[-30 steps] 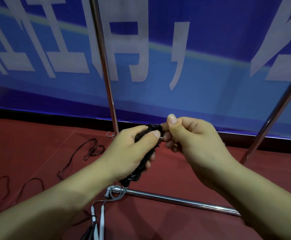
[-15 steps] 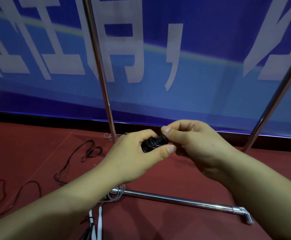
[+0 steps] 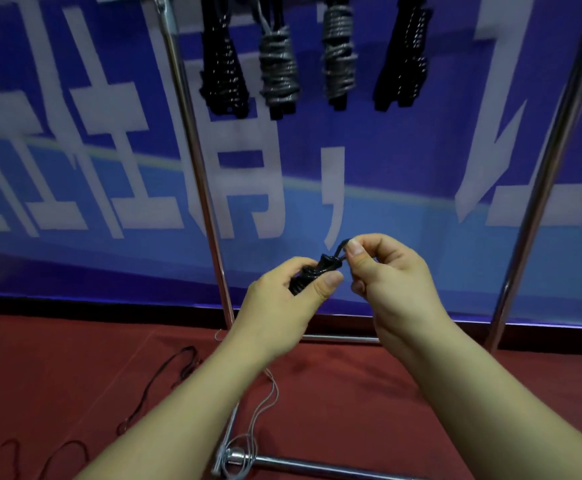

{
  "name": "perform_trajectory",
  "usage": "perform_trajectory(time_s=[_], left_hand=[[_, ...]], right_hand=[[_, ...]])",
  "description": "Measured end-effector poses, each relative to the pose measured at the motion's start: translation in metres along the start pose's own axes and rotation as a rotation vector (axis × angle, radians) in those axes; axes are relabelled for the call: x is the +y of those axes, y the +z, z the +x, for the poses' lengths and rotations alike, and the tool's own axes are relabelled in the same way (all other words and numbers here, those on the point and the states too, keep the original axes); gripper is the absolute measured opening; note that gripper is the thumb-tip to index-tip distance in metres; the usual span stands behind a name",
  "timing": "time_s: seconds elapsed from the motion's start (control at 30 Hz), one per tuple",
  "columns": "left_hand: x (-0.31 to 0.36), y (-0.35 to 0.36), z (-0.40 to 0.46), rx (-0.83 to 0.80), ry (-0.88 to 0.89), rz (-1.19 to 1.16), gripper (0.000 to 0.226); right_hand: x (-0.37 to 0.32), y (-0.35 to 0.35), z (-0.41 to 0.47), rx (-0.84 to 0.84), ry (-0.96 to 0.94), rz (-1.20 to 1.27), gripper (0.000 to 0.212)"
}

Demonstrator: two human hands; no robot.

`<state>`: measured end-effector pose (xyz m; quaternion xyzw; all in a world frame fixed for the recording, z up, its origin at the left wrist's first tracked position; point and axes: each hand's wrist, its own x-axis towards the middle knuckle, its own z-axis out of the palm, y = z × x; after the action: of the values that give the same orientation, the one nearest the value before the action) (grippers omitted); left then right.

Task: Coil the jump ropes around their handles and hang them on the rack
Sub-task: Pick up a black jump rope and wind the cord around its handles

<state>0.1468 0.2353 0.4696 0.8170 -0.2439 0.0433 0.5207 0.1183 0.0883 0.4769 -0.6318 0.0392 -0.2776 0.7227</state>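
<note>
My left hand [image 3: 282, 303] grips a black jump rope [image 3: 312, 273] coiled tight around its handles, held in front of the steel rack [image 3: 199, 174]. My right hand [image 3: 386, 278] pinches a short black loop of that rope sticking up from the top of the bundle. Several coiled ropes hang from the top of the rack: a black one [image 3: 222, 67], two grey ones [image 3: 279, 74] [image 3: 340, 60], and another black one [image 3: 404, 60]. The rack's top bar is out of frame.
A blue banner with white characters [image 3: 109, 150] stands behind the rack. On the red floor [image 3: 57, 375], loose black ropes [image 3: 175, 368] lie at left and a grey rope [image 3: 258, 410] trails by the rack's base bar [image 3: 317, 465]. The rack's right post [image 3: 542, 188] rises beside my right arm.
My view has tilted up, bringing the hung ropes into sight. The bundle has risen a little, and my right hand now pinches a loop pulled out above it.
</note>
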Motion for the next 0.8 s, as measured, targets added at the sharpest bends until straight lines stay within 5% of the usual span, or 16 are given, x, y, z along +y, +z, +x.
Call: perform_trajectory(time_s=[0.2,0.53,0.8], left_hand=[[0.048,-0.011,0.031,-0.004,0.096,-0.021,0.045],[0.145,0.006,0.097,-0.228,0.125,-0.075,0.018],[0.223,0.025,0.155,-0.073,0.263,0.096,0.034]], right_hand=[[-0.060,-0.007,0.031,-0.028,-0.100,-0.036,0.017],[-0.151,-0.056,0.099,0.023,-0.188,-0.270,0.014],[-0.233,-0.082,0.144,0.115,-0.250,-0.368,0.012]])
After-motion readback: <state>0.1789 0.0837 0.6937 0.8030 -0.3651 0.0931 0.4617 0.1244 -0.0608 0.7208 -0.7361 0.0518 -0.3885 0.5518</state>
